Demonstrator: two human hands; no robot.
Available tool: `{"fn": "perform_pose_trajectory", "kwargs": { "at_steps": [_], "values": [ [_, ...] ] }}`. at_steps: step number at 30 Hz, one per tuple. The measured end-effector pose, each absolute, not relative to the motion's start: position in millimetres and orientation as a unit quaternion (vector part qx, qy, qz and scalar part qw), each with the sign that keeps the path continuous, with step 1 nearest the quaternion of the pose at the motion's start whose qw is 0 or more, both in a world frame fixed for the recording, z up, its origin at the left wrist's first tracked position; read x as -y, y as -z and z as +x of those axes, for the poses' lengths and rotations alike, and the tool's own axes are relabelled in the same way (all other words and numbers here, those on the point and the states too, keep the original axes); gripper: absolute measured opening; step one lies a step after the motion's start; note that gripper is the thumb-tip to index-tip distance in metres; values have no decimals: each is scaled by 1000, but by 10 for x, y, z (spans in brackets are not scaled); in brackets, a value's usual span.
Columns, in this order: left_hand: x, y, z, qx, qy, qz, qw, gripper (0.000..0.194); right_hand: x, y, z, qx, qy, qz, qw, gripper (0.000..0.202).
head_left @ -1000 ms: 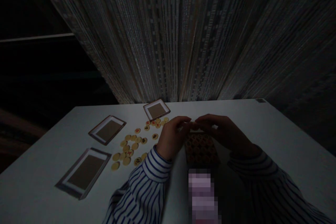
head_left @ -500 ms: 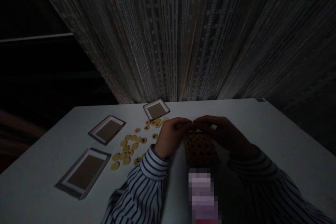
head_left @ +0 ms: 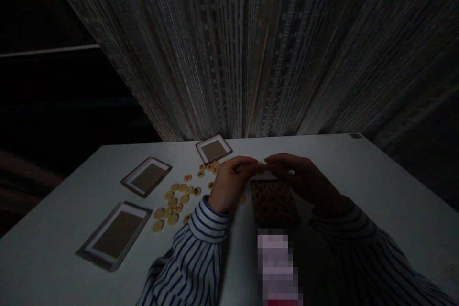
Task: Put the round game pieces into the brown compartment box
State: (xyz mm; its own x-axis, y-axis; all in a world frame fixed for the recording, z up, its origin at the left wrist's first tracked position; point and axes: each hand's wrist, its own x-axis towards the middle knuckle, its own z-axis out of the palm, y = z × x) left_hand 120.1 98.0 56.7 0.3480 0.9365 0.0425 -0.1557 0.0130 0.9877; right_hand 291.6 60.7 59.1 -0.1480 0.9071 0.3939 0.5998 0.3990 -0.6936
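Note:
My left hand pinches a small round wooden Chinese chess piece between thumb and fingertips. The fingers of my right hand are closed at the other side of the same piece; the dim light hides part of this grip. Just below both hands lies a dark shallow box, with round pieces set in rows inside it. Beside my left wrist, a single loose piece rests on the table near the box. More loose pieces are scattered left of my left forearm, some showing red or black characters.
Three flat framed cards or trays lie on the white table: one at the back, one at the left, one nearer the front. A striped curtain hangs behind the far edge. A blurred-out patch covers the front middle.
My fingertips have drawn slightly apart and up from the box's far edge, so the piece between them now shows. A loose piece by my left wrist has come into sight.

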Motion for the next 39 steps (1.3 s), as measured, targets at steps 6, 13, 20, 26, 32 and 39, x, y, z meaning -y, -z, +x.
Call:
{"fn": "perform_pose_trajectory", "kwargs": {
  "at_steps": [6, 13, 20, 26, 32, 39],
  "values": [
    [-976, -547, 1203, -362, -448, 533, 620, 17, -609, -584, 2878, 727, -200, -514, 408, 23],
    [-974, -548, 1205, -361, -451, 526, 624, 18, -604, -600, 2863, 723, -213, -505, 420, 21],
    [-978, -554, 1193, -360, -437, 547, 617, 18, -601, -602, 2871, 735, -213, -497, 410, 19],
    [-970, -566, 1200, -353, -426, 535, 638, 21, -599, -570, 2884, 734, -239, -485, 411, 19],
    [-974, -553, 1202, -347, -422, 524, 653, 24, -602, -578, 2879, 740, -221, -489, 405, 18],
    [-983, -555, 1204, -350, -430, 508, 659, 29, -595, -611, 2869, 738, -206, -506, 395, 18]
  ]
}}
